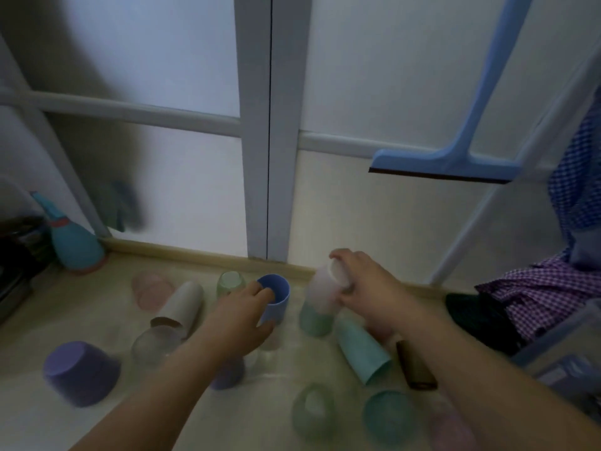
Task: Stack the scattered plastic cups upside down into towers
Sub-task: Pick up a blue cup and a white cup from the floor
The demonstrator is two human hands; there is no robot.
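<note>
Stacking goes best, we judge, if we lower the pale pink cup [322, 292] straight down over the frosted green cup [314, 319] beneath it, keeping it level so the rims seat evenly and the young tower does not tip. From the head view, our right hand [364, 284] is clamped on the pink cup's upturned base, the cup tilted a little and already touching the green one, at about one o'clock of the floor's middle. Our left hand [242, 315] is closed on the rim of the blue cup [276, 299], fingers inside its open mouth, thumb outside; this one stands mouth up and needs turning over. Other cups lie scattered: a beige cup [182, 305] on its side at ten o'clock, a purple cup [81, 372] upside down at eight, a teal cup [362, 353] on its side at four. All look light, smooth and matt, some translucent.
</note>
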